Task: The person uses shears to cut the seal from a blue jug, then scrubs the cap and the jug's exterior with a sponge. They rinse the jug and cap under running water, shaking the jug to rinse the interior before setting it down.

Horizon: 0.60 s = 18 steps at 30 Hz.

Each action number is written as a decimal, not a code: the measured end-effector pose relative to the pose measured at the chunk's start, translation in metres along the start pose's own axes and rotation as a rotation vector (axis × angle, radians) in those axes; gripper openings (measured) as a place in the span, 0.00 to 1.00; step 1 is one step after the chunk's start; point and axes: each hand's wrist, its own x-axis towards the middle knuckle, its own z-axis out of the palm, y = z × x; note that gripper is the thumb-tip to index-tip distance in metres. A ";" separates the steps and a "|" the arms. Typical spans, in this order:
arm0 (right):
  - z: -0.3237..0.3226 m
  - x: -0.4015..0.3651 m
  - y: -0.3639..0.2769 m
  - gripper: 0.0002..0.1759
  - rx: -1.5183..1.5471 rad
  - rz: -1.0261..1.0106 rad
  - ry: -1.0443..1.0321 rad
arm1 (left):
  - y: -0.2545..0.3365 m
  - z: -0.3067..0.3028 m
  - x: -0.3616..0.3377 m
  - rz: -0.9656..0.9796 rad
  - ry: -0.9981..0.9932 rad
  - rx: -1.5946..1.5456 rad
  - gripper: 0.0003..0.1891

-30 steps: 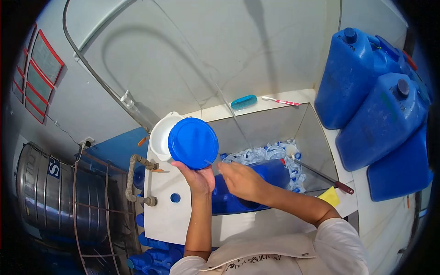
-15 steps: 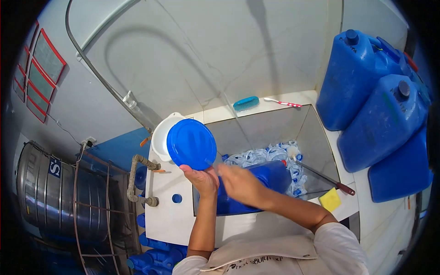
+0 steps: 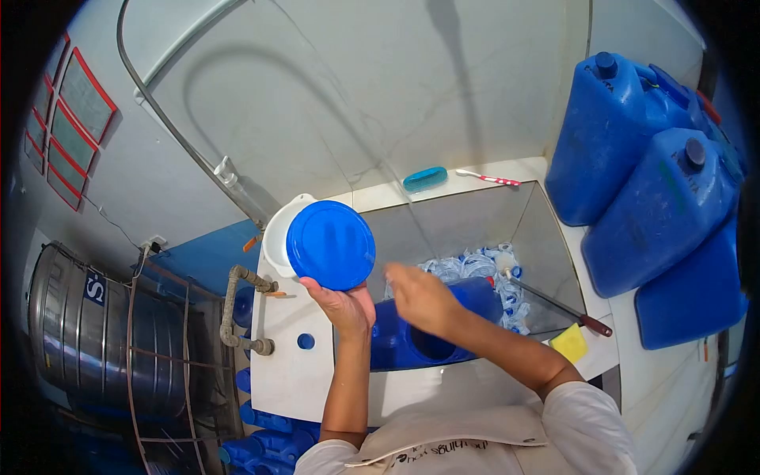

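A round blue lid [image 3: 331,245] rests in my left hand [image 3: 345,307], which grips its lower edge with the thumb in front. Just right of the lid is my right hand [image 3: 423,301], fingers bunched together and slightly blurred; what they hold, if anything, I cannot make out. Behind the lid, a white plastic tub [image 3: 277,237] is partly covered by it. Below my right hand lies a large blue jug [image 3: 475,309] in the basin [image 3: 443,222], on top of many clear and blue plastic pieces [image 3: 471,265].
On the basin's back ledge lie a teal brush [image 3: 425,179] and a red-and-white toothbrush [image 3: 487,177]. A long-handled brush [image 3: 554,302] leans over the right rim near a yellow sponge [image 3: 568,343]. Blue jugs [image 3: 602,142] stand at right; a pipe [image 3: 231,309] rises at left.
My right hand has moved slightly right and up, away from the lid. The lid, in my left hand, has shifted a little upward.
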 end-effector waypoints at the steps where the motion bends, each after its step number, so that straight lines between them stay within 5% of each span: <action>1: -0.002 0.004 0.005 0.06 -0.052 0.070 0.026 | 0.002 0.002 0.000 -0.016 -0.014 0.010 0.44; 9: 0.002 -0.007 -0.010 0.06 -0.007 -0.108 0.042 | 0.005 0.005 0.005 -0.028 -0.049 0.005 0.43; 12: -0.010 0.001 0.003 0.06 -0.041 -0.011 0.016 | 0.010 0.004 0.001 -0.076 0.011 -0.025 0.42; 15: -0.027 0.020 0.017 0.09 -0.073 0.036 0.000 | 0.029 -0.007 0.012 -0.296 -0.039 -0.007 0.38; 18: -0.035 0.040 0.016 0.13 0.275 0.207 -0.010 | 0.045 -0.017 0.038 -0.622 -0.292 -0.020 0.36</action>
